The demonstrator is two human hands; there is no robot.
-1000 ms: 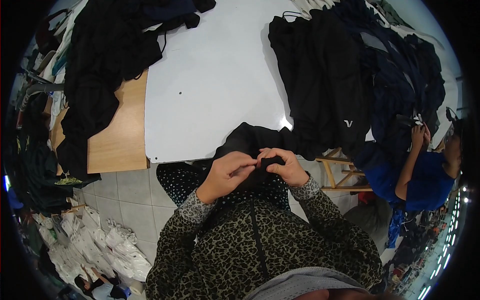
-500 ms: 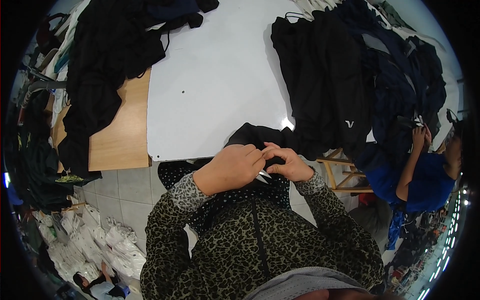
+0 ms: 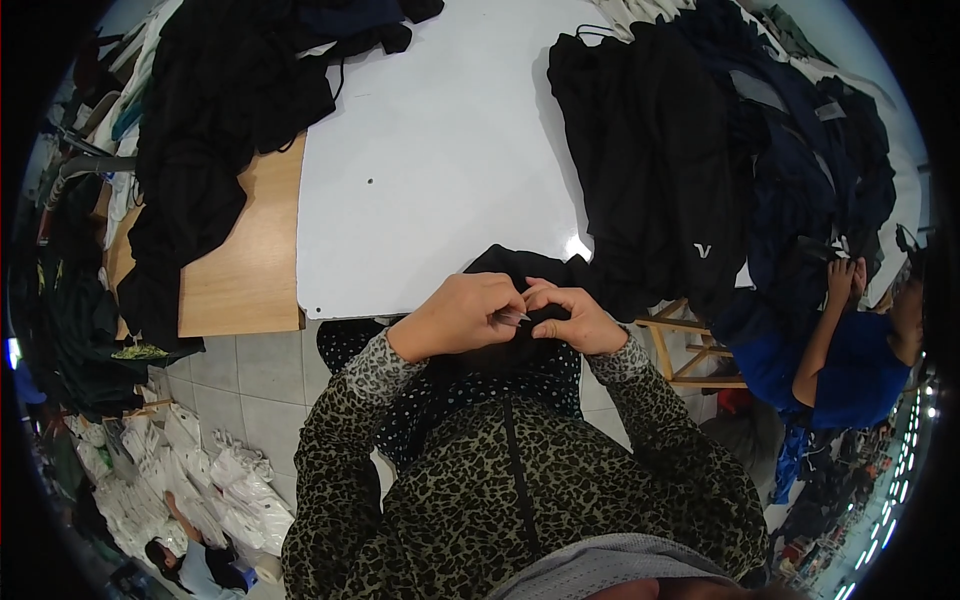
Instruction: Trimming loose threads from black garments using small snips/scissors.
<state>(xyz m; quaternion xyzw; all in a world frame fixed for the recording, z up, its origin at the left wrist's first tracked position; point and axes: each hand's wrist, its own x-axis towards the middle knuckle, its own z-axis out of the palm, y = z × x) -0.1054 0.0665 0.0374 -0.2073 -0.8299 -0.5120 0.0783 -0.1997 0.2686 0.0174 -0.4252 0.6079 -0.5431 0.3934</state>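
Note:
My left hand (image 3: 462,312) is closed around small metal snips (image 3: 511,317); a bit of their silver blades shows under the fingers, and the rest is hidden in the palm. Close beside it, my right hand (image 3: 580,318) pinches a black garment (image 3: 520,262) with thumb and fingers bent together. The fingertips of both hands nearly meet over the cloth. Part of the garment rests on the near edge of the white table (image 3: 440,180), and part hangs down in front of my lap. What lies exactly between the fingertips is too small to make out.
Black trousers (image 3: 645,160) are piled on the right of the table, with dark blue garments (image 3: 800,170) beyond. More black clothes (image 3: 200,140) lie at the left, over a wooden board (image 3: 235,260). A co-worker in blue (image 3: 850,370) handles cloth at right. White plastic-wrapped packs (image 3: 170,480) cover the floor lower left.
My left hand has turned and shifted slightly, and the snips' blades, which pointed down toward me, now lie mostly tucked under its fingers. My right hand keeps its pinch on the black garment.

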